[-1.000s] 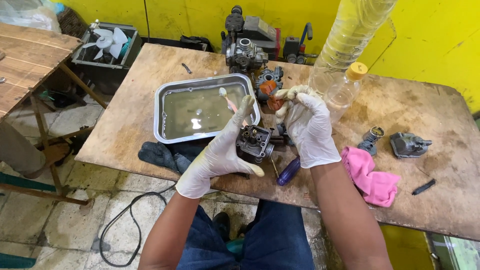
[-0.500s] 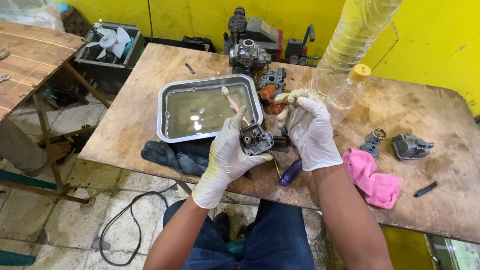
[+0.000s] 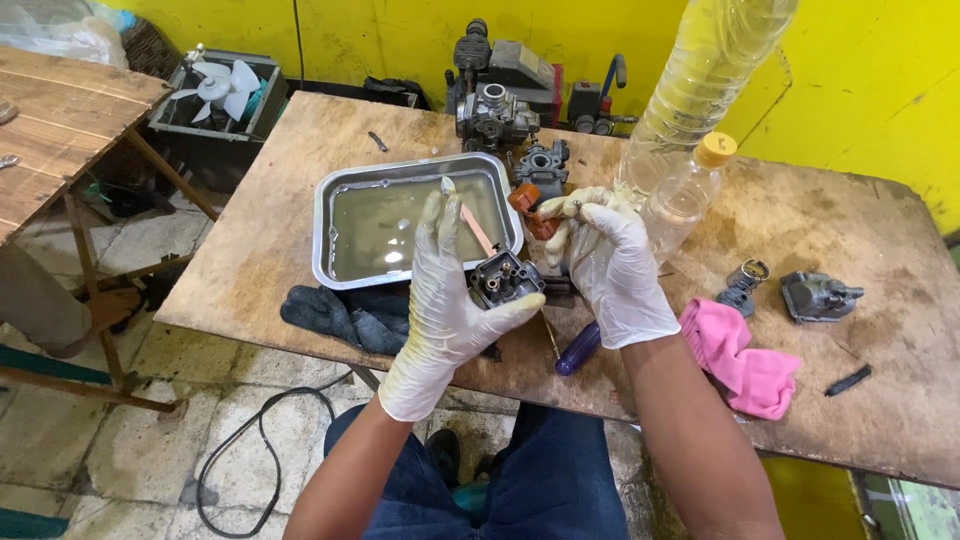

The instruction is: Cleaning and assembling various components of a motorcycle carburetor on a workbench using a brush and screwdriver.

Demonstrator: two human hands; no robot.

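Observation:
Both my hands wear pale rubber gloves over a worn wooden table (image 3: 850, 400). My left hand (image 3: 448, 290) grips a dark metal carburetor body (image 3: 506, 280) near the front right corner of a metal tray (image 3: 330, 215) of cloudy liquid. A thin orange-pink brush handle (image 3: 476, 230) leans up by my left fingers; whether they hold it I cannot tell. My right hand (image 3: 610, 265) is curled just right of the carburetor, pinching a small metal part (image 3: 577, 204) at its fingertips. A purple-handled screwdriver (image 3: 578, 347) lies under my right wrist.
A dark rag (image 3: 345, 312) lies at the near edge below the tray. A pink cloth (image 3: 745, 360), grey engine parts (image 3: 818, 295) and a small black piece (image 3: 848, 380) sit right. Two clear plastic bottles (image 3: 690, 120) and more carburetor parts (image 3: 495, 115) stand behind.
My left hand has lifted the carburetor body and brought it up toward the tray's corner, closer to my right hand, which has stayed nearly in place.

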